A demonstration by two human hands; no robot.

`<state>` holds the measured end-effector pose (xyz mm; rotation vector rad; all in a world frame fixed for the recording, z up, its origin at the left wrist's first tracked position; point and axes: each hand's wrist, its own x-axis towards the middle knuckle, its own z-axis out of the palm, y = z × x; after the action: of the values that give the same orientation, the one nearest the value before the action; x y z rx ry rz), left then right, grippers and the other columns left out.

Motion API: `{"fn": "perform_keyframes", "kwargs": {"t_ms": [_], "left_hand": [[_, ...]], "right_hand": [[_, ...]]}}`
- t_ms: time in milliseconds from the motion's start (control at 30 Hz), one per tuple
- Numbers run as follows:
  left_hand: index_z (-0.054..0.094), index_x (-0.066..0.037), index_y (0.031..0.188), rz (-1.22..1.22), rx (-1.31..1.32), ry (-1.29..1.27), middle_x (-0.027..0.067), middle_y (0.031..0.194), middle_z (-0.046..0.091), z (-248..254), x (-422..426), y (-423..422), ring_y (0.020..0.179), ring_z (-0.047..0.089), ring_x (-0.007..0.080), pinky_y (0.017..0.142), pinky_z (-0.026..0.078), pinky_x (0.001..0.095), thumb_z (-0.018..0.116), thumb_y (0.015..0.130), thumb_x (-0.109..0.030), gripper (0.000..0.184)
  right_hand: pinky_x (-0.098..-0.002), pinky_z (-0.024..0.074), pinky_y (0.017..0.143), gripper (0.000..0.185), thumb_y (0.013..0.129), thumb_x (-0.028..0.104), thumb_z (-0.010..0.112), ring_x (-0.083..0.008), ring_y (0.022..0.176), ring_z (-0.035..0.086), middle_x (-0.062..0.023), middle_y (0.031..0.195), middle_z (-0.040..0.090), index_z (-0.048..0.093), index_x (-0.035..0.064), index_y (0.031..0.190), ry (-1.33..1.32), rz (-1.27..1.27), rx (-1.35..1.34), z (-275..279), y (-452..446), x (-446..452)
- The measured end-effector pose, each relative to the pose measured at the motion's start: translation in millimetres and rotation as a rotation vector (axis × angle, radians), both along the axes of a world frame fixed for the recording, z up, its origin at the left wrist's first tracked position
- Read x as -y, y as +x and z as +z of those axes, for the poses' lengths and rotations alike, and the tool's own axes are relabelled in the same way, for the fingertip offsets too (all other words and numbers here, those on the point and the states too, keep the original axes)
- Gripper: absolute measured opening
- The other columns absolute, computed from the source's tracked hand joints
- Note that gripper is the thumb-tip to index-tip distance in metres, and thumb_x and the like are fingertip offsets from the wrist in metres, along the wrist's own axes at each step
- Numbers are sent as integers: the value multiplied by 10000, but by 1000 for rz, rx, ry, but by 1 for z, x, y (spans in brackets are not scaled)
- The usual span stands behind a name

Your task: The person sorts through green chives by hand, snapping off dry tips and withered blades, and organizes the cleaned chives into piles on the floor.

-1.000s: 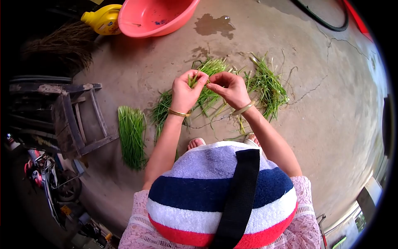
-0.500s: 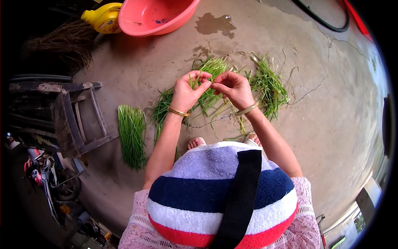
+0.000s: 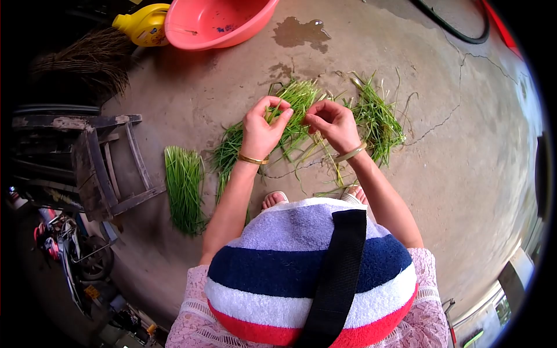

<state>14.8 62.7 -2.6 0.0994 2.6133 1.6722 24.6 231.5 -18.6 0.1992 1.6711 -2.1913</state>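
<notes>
My left hand (image 3: 263, 129), with a gold bangle at the wrist, has its fingers curled around a few green stalks above a loose pile of long green stalks (image 3: 299, 93). To its right, my right hand (image 3: 335, 124), wearing a pale bangle, has thumb and forefinger pinched together; what lies between them is too small to name. A gap separates the two hands. Beyond my right hand lies another tangled heap of stalks (image 3: 376, 119). A neat, aligned bundle of green stalks (image 3: 184, 188) rests on the floor at the left.
A pink basin (image 3: 217, 26) stands at the top beside a yellow jug (image 3: 145, 24). Brushwood (image 3: 87, 58) and a worn wooden stool (image 3: 110, 168) are at the left. A black hose (image 3: 452, 32) curves at the upper right. Water wets the concrete floor (image 3: 441, 180) near the basin.
My right hand has moved right, away from my left hand, widening the gap between their fingertips. The bundle and piles look unchanged.
</notes>
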Motion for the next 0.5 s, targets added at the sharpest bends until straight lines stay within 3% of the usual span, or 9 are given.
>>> {"fn": "perform_keyframes", "kwargs": {"t_ms": [100, 267, 433, 500], "left_hand": [[585, -15, 819, -12, 130, -12, 0, 746, 598, 2, -2, 6, 688, 538, 63, 611, 437, 200, 654, 745, -61, 112], [594, -22, 808, -38, 53, -22, -9, 751, 611, -6, -9, 7, 650, 509, 31, 569, 421, 186, 688, 722, -93, 146], [590, -20, 804, -14, 236, -99, -13, 736, 595, 0, -12, 7, 618, 493, 32, 544, 413, 189, 664, 739, -84, 117], [583, -23, 799, -16, 128, 4, -18, 736, 583, -13, -12, 6, 605, 479, 24, 520, 398, 179, 652, 749, -78, 102]], "right_hand": [[-209, 472, 543, 68, 773, 30, 592, -97, 604, 578, -44, 706, 601, 555, -17, 805, 30, -17, 1, -1, 0, 0], [-214, 478, 539, 72, 778, 26, 595, -105, 595, 588, -48, 704, 603, 559, -26, 813, 58, -25, -92, -7, 1, 2], [-215, 481, 549, 67, 768, 27, 600, -100, 593, 590, -55, 695, 615, 575, -23, 806, 146, -27, -133, -3, 1, 2], [-221, 482, 553, 70, 758, 30, 608, -102, 590, 591, -59, 692, 620, 581, -18, 801, 189, -28, -152, -4, 2, 3]]}}
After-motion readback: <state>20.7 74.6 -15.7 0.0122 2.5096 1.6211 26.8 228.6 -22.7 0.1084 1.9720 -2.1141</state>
